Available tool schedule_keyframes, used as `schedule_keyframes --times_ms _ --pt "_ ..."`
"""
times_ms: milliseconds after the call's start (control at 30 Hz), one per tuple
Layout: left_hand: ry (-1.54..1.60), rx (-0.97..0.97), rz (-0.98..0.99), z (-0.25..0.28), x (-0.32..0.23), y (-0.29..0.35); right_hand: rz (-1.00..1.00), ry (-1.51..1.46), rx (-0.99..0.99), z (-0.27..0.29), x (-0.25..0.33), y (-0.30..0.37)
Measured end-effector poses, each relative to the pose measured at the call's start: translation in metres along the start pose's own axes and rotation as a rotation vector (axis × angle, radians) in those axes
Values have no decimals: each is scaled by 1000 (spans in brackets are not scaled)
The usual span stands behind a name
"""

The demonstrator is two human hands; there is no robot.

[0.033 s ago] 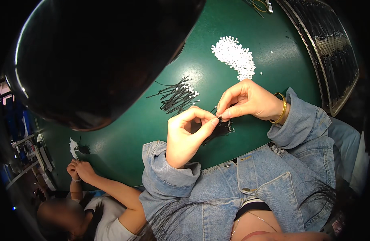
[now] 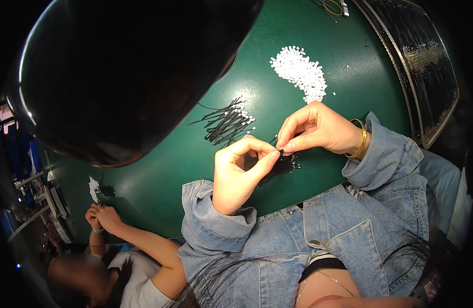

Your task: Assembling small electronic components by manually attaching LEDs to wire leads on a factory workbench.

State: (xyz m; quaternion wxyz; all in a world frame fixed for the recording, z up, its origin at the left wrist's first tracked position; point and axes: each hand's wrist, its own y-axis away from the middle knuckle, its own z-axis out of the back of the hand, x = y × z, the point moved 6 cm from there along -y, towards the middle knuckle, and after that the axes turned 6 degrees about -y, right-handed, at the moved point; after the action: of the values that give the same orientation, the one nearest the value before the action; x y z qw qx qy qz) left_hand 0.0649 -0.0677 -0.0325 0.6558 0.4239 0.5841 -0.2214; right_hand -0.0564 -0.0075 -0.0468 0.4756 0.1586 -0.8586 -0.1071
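My left hand (image 2: pixel 235 174) and my right hand (image 2: pixel 323 128) meet over the green table, thumb and forefinger pinched on each. Between the fingertips is a thin black wire (image 2: pixel 275 138), mostly covered by my fingers. My left hand grips it; the tiny piece in my right fingertips is too covered to make out. Just below lies a bundle of black wires (image 2: pixel 281 168) with small bright ends, partly behind my left thumb. Beyond my left hand, more black wires (image 2: pixel 221 123) lie heaped, several ending in small white connectors (image 2: pixel 240 112).
A pile of loose white connector pieces (image 2: pixel 300 74) spreads beyond my right hand. A large dark rounded object (image 2: pixel 128 77) covers the upper left. At right stands a rack of dark strands (image 2: pixel 426 61). Another person's hands (image 2: pixel 104 218) work at the lower left of the green table (image 2: pixel 159 179).
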Motion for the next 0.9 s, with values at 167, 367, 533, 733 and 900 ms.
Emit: schedule_keyframes --times_ms 167,367,533,733,900 --pt "57 12 19 -3 1 1 34 17 -4 -1 1 2" --pt "62 12 22 -2 1 2 97 -16 -64 -6 7 4" --pt "81 19 53 -2 2 1 229 33 -147 -9 13 7" --pt "105 21 37 -2 -1 3 541 505 -122 -13 26 15" --pt "108 0 -9 -4 -3 4 520 434 -138 -13 23 14"
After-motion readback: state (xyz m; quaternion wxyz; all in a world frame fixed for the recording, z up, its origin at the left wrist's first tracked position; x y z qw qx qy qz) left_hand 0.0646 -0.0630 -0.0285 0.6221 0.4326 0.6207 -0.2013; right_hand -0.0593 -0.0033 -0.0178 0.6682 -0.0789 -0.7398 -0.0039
